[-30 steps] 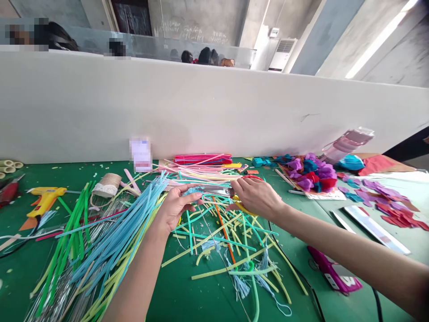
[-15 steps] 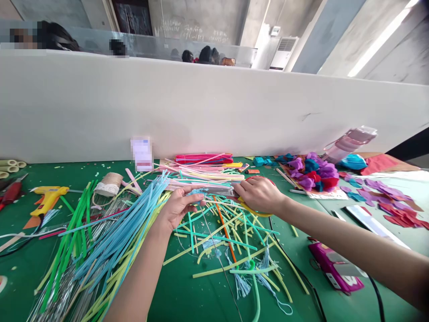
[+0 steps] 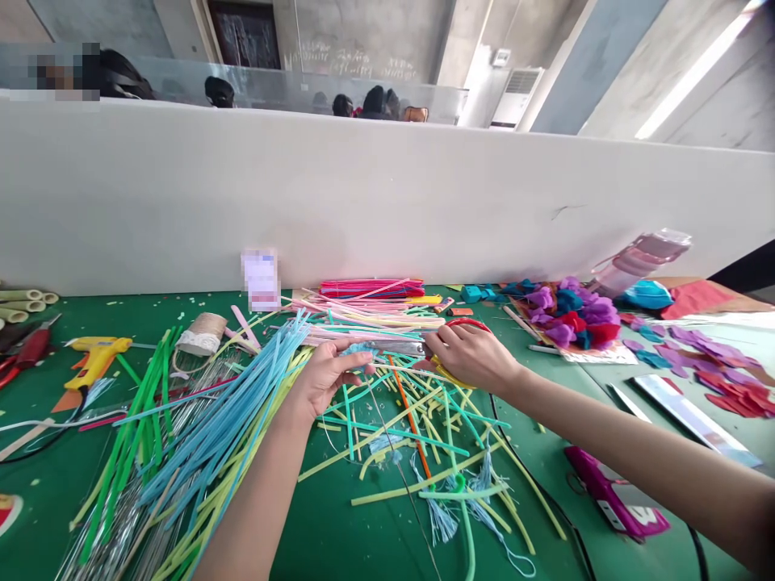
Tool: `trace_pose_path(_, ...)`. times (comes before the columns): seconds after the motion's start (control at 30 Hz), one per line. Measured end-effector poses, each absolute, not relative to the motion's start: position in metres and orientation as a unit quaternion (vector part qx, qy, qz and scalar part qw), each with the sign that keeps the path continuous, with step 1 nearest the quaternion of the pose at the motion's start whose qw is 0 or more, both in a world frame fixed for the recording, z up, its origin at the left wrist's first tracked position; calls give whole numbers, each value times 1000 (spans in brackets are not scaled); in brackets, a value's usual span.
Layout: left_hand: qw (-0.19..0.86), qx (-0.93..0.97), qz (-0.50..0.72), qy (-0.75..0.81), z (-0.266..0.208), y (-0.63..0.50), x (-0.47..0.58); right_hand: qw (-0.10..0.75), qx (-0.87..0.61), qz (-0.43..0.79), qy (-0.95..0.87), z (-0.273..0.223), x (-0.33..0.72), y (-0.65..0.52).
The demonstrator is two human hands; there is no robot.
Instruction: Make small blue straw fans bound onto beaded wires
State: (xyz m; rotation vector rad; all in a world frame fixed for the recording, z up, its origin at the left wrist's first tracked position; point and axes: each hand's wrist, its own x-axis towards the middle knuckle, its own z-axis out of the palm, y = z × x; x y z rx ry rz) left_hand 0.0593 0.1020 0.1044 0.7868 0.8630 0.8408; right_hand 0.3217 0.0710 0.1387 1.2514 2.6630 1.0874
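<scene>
My left hand [image 3: 324, 378] is closed, pinching a small fluffy light-blue piece [image 3: 358, 349] between thumb and fingers. From about there a thin wire [image 3: 404, 476] runs down toward the front edge of the view. My right hand [image 3: 475, 353] is wrapped round scissors [image 3: 407, 349] with red and yellow handles, their metal blade pointing left at the blue piece. Whether the blade touches it, I cannot tell. Below both hands lie scattered cut strips [image 3: 417, 476] of yellow-green and teal pipe cleaner, an orange one, and several light-blue tassels [image 3: 441, 516].
Blue pipe cleaners [image 3: 236, 420] and green ones [image 3: 112, 452] lie left, near a yellow glue gun [image 3: 97, 359] and twine spool [image 3: 201, 333]. A phone [image 3: 261, 280] leans on the partition [image 3: 387, 194]. Petals [image 3: 569, 311], a bottle [image 3: 642, 260] and a magenta device [image 3: 614, 492] are right.
The whole view has shifted slightly, so things appear a little farther right and lower. Both hands keep nearly the same place and hold, scissors still beside the blue piece.
</scene>
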Motion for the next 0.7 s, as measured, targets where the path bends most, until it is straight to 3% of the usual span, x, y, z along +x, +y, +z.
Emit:
trace_pose_path(0.2,738,350,395,421,107,100,61,30,417,329,847,144,312,72)
trace_pose_path(0.53,763,364,374,382,104,100,62,2,367,335,868,148,320,76)
trace_pose_path(0.7,772,354,367,380,102,100,61,40,374,284,882,147,322,77)
